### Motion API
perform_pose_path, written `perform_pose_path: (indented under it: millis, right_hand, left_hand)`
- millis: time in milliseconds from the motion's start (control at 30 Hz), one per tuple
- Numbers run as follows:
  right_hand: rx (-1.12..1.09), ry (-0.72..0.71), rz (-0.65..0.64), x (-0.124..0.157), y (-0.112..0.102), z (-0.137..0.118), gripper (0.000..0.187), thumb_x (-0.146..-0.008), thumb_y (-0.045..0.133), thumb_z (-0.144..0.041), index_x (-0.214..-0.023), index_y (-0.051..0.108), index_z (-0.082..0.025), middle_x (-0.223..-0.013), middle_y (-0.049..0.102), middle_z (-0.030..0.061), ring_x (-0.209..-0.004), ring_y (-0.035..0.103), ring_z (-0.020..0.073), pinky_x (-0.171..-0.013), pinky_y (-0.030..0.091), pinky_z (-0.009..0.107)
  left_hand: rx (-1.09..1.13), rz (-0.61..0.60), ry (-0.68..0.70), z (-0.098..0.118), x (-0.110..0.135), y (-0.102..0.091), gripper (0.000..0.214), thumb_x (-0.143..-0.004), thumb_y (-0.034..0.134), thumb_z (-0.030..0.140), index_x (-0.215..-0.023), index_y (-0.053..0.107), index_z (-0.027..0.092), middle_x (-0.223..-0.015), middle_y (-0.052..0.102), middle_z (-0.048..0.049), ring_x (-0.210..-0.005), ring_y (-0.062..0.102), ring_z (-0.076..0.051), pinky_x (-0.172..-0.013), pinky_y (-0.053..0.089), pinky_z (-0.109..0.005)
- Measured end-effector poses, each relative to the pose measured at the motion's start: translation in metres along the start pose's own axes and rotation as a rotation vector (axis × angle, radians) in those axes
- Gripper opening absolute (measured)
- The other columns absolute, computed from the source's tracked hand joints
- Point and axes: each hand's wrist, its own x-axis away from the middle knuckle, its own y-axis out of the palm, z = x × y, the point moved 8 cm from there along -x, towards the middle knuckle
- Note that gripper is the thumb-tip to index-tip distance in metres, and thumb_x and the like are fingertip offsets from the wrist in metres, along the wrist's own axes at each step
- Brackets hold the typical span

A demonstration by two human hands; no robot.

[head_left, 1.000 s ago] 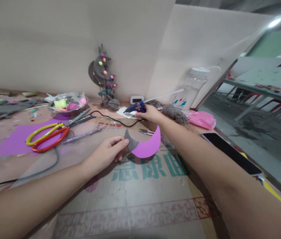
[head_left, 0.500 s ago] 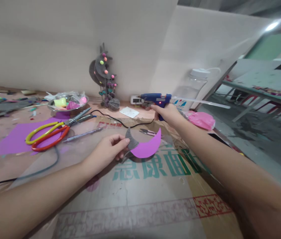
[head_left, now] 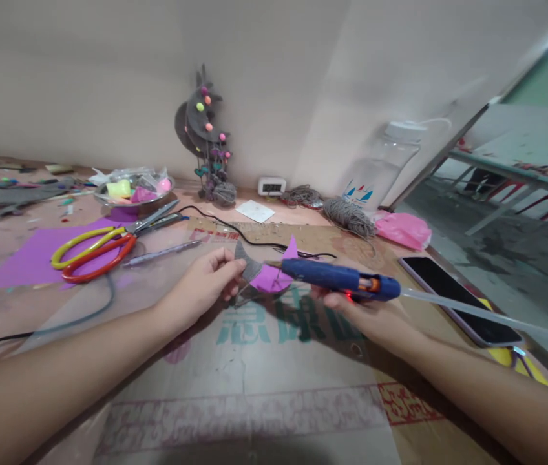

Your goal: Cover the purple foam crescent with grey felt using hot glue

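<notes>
Between thumb and fingers, my left hand (head_left: 213, 278) pinches a grey felt piece (head_left: 249, 265) at its pointed end. A purple crescent (head_left: 269, 279) joins the grey felt and curves up to a tip on the right. My right hand (head_left: 351, 310) grips a blue hot glue gun (head_left: 337, 276) from below, its red light lit. The nozzle points left and sits at or just over the border of grey and purple; I cannot tell whether it touches. A clear glue stick (head_left: 453, 307) sticks out of the gun's back.
Scissors (head_left: 92, 255) lie on purple sheet (head_left: 22, 258) at left, near a pen (head_left: 162, 253) and a bowl (head_left: 133, 201) of craft bits. Grey yarn (head_left: 349, 216), a bottle (head_left: 385, 161), a pink bag (head_left: 402, 229) and a phone (head_left: 458, 300) stand or lie at right. A moon ornament (head_left: 206, 135) leans on the wall.
My right hand has brought the glue gun down and nearer, from the back of the table to the felt pieces. My left hand keeps its pinch. The phone and yarn have come into clear view.
</notes>
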Motion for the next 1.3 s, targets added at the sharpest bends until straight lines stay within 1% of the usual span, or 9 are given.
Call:
perform_pose_path:
  millis: [133, 233, 367, 533, 667, 833, 933, 1100, 1300]
  right_hand:
    - [0.056, 0.011, -0.037, 0.002, 0.008, -0.003, 0.028, -0.075, 0.064, -0.049, -0.075, 0.058, -0.021, -0.072, 0.061, 0.0035, -0.067, 0.057, 0.0202, -0.057, 0.044, 0.031]
    - [0.008, 0.043, -0.068, 0.002, 0.015, -0.003, 0.03, -0.073, 0.066, -0.049, -0.074, 0.056, -0.021, -0.067, 0.059, 0.0029, -0.058, 0.053, 0.0174, -0.049, 0.04, 0.03]
    - [0.031, 0.053, -0.039, 0.001, 0.019, 0.001, 0.032, -0.072, 0.066, -0.052, -0.07, 0.053, -0.022, -0.058, 0.052, -0.0005, -0.051, 0.046, 0.0152, -0.046, 0.035, 0.029]
    - [0.062, 0.03, -0.035, -0.001, 0.022, 0.008, 0.033, -0.073, 0.063, -0.054, -0.07, 0.051, -0.023, -0.058, 0.05, -0.0004, -0.05, 0.045, 0.0154, -0.045, 0.034, 0.029]
    - [0.089, -0.019, -0.063, -0.002, 0.024, 0.005, 0.031, -0.074, 0.063, -0.051, -0.069, 0.05, -0.024, -0.06, 0.051, -0.0004, -0.05, 0.045, 0.0155, -0.046, 0.034, 0.03]
    - [0.116, 0.026, -0.069, -0.002, 0.024, 0.007, 0.031, -0.076, 0.062, -0.051, -0.07, 0.05, -0.022, -0.061, 0.051, -0.0006, -0.052, 0.046, 0.0149, -0.048, 0.035, 0.029]
    - [0.14, 0.036, -0.047, -0.002, 0.023, 0.008, 0.035, -0.073, 0.062, -0.056, -0.07, 0.052, -0.022, -0.059, 0.052, 0.0003, -0.052, 0.046, 0.016, -0.048, 0.035, 0.03]
    - [0.196, 0.06, -0.054, -0.004, 0.023, 0.009, 0.036, -0.072, 0.061, -0.057, -0.07, 0.054, -0.022, -0.061, 0.056, 0.0025, -0.053, 0.048, 0.0179, -0.047, 0.037, 0.031]
    - [0.174, 0.027, -0.026, -0.004, 0.023, 0.005, 0.034, -0.07, 0.064, -0.056, -0.068, 0.056, -0.023, -0.059, 0.058, 0.0014, -0.051, 0.05, 0.017, -0.046, 0.04, 0.029]
  left_hand:
    - [-0.006, -0.02, -0.012, -0.004, -0.002, -0.001, 0.023, -0.077, 0.06, 0.03, -0.065, 0.044, 0.019, -0.05, 0.053, 0.0061, -0.041, 0.045, -0.006, -0.041, 0.033, -0.016]
    - [0.02, -0.038, 0.004, -0.003, -0.003, -0.001, 0.023, -0.077, 0.059, 0.028, -0.065, 0.042, 0.019, -0.049, 0.052, 0.0064, -0.042, 0.046, -0.006, -0.042, 0.034, -0.016]
    - [0.025, -0.035, 0.006, -0.002, -0.003, 0.0, 0.022, -0.078, 0.057, 0.026, -0.065, 0.041, 0.019, -0.051, 0.053, 0.0058, -0.043, 0.047, -0.006, -0.041, 0.035, -0.015]
    - [0.045, -0.03, 0.012, -0.001, -0.003, 0.0, 0.021, -0.077, 0.058, 0.024, -0.065, 0.042, 0.018, -0.053, 0.054, 0.005, -0.043, 0.048, -0.005, -0.041, 0.036, -0.015]
    - [0.055, -0.052, 0.021, -0.003, -0.004, 0.0, 0.023, -0.077, 0.058, 0.025, -0.065, 0.041, 0.018, -0.054, 0.054, 0.0044, -0.044, 0.048, -0.006, -0.041, 0.036, -0.015]
    - [0.048, -0.054, 0.022, -0.002, -0.004, 0.001, 0.021, -0.078, 0.057, 0.023, -0.065, 0.041, 0.018, -0.053, 0.053, 0.0045, -0.043, 0.047, -0.006, -0.04, 0.036, -0.015]
    - [0.054, -0.047, 0.016, -0.001, -0.004, 0.001, 0.022, -0.078, 0.057, 0.022, -0.063, 0.041, 0.018, -0.052, 0.053, 0.0046, -0.042, 0.046, -0.005, -0.04, 0.035, -0.015]
    - [0.048, -0.056, 0.015, -0.003, -0.005, 0.001, 0.022, -0.078, 0.058, 0.024, -0.065, 0.041, 0.018, -0.053, 0.053, 0.0049, -0.043, 0.048, -0.006, -0.041, 0.036, -0.015]
    - [0.028, -0.068, 0.008, -0.006, -0.005, 0.0, 0.021, -0.081, 0.055, 0.024, -0.067, 0.041, 0.018, -0.054, 0.054, 0.0051, -0.043, 0.047, -0.005, -0.041, 0.036, -0.015]
